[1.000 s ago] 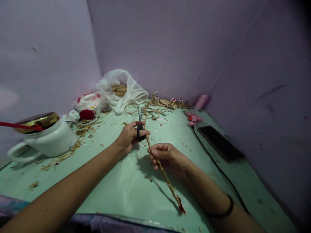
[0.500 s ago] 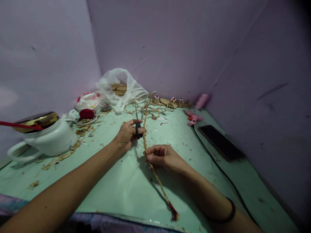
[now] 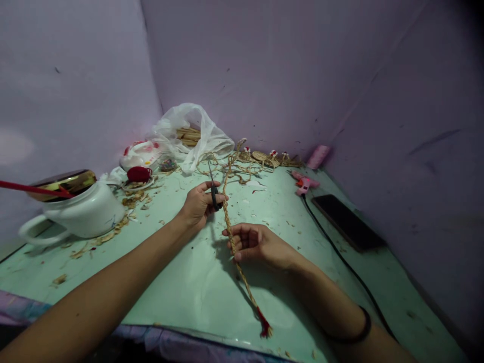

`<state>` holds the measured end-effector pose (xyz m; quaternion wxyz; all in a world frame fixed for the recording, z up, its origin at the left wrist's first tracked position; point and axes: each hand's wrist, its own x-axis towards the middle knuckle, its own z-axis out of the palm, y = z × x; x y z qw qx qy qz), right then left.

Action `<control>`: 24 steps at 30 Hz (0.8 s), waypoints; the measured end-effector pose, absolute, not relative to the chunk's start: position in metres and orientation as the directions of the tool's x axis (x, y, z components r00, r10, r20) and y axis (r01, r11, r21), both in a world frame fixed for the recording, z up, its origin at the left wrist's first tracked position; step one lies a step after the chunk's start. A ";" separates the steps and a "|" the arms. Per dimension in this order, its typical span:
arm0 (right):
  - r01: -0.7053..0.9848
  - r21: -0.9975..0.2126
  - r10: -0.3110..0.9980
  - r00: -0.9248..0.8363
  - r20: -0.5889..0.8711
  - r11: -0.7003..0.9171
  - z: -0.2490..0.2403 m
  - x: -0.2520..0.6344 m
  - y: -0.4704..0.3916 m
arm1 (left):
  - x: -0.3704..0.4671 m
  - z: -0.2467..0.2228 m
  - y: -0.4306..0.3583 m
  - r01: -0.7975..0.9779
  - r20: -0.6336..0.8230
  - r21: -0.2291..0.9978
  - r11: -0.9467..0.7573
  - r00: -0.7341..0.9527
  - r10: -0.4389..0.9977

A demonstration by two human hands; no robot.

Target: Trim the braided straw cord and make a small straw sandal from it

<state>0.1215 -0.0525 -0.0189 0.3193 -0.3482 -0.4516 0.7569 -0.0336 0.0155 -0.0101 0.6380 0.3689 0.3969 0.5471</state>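
A tan braided cord [image 3: 227, 219] runs toward me across the table, its near end bound in red thread with a frayed tip. My left hand [image 3: 199, 204] is closed around a pair of scissors with black handles [image 3: 215, 196], blades pointing away from me, and its fingers also grip the braid. Lower down, my right hand [image 3: 255, 246] has its thumb and fingers apart, loosely around the braid. The fingertips reach behind the cord, and the thumb lies close against its right side.
A white mug [image 3: 85, 214] stands at left, near a ball of red yarn [image 3: 139, 174]. Behind are a plastic bag [image 3: 206, 133] and tangled braids [image 3: 245, 169]. A pink glue gun [image 3: 303, 182], its black cable [image 3: 340, 267] and a phone [image 3: 348, 222] lie at right. Dry scraps litter the table [image 3: 170, 292].
My right thumb and fingers have spread from a pinch on the braid. The cord's red end has shifted slightly left and away from me. My left hand keeps the scissors and braid.
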 end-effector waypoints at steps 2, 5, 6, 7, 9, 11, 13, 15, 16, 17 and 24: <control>-0.166 -0.908 0.794 -0.560 -0.235 -0.385 -0.019 0.122 -0.052 | -0.034 -0.010 0.015 -0.405 -0.102 0.905 0.127 0.084 0.991; -0.165 -0.910 0.795 -0.561 -0.231 -0.381 -0.020 0.122 -0.052 | -0.033 -0.010 0.015 -0.404 -0.097 0.907 0.121 0.078 0.992; -0.165 -0.908 0.793 -0.562 -0.234 -0.385 -0.020 0.122 -0.052 | -0.033 -0.010 0.015 -0.402 -0.095 0.908 0.119 0.079 0.992; -0.164 -0.905 0.790 -0.564 -0.240 -0.392 -0.020 0.122 -0.052 | -0.033 -0.010 0.015 -0.400 -0.094 0.909 0.118 0.080 0.992; -0.169 -0.898 0.785 -0.568 -0.248 -0.406 -0.021 0.123 -0.053 | -0.033 -0.010 0.014 -0.394 -0.094 0.911 0.121 0.087 0.992; -0.178 -0.893 0.783 -0.571 -0.249 -0.414 -0.021 0.123 -0.053 | -0.033 -0.009 0.013 -0.390 -0.097 0.912 0.126 0.094 0.991; -0.182 -0.892 0.783 -0.572 -0.247 -0.414 -0.021 0.123 -0.053 | -0.033 -0.009 0.012 -0.387 -0.095 0.913 0.126 0.098 0.991; -0.170 -0.895 0.786 -0.563 -0.256 -0.413 -0.020 0.123 -0.054 | -0.032 -0.009 0.010 -0.383 -0.089 0.916 0.121 0.099 0.991; -0.160 -0.897 0.792 -0.549 -0.265 -0.412 -0.020 0.122 -0.055 | -0.032 -0.009 0.009 -0.382 -0.086 0.917 0.117 0.099 0.991; -0.151 -0.901 0.804 -0.528 -0.275 -0.407 -0.019 0.121 -0.055 | -0.032 -0.010 0.009 -0.380 -0.084 0.918 0.116 0.100 0.992; -0.150 -0.916 0.902 -0.290 -0.319 -0.372 -0.016 0.116 -0.054 | -0.033 -0.007 0.009 -0.247 -0.096 0.962 0.117 0.093 0.991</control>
